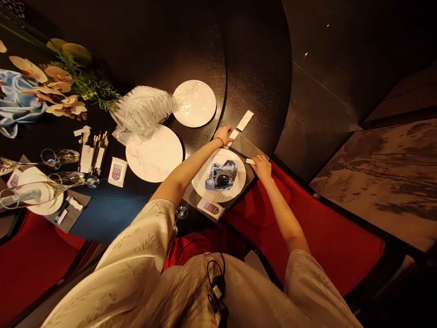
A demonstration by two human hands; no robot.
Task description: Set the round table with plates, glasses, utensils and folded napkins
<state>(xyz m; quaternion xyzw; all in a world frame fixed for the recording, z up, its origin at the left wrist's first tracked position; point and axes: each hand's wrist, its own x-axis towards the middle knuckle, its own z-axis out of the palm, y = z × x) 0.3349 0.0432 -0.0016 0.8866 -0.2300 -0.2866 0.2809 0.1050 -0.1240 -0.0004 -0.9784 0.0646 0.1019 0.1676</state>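
Observation:
My left hand point(224, 135) reaches to the far side of a set place, its fingers closed at a small white chopstick rest point(233, 137). Dark chopsticks point(235, 151) lie along the plate's right edge, with a white sleeve point(250, 161) at their near end. My right hand point(262, 167) pinches that sleeved end. Beside the chopsticks is a white plate stack point(197, 182), topped by a folded blue napkin point(232, 168) with a dark centre. A grey placemat point(251, 145) shows underneath. A white packet with a printed crest point(211, 208) lies at the plate's near side.
Another white packet point(245, 120) lies beyond my hands. To the left are two large white plates point(194, 105), a plastic-wrapped stack point(145, 109), upright chopsticks point(97, 152), wine glasses point(64, 178) and orchids point(64, 91). Red chairs point(327, 218) stand against the table.

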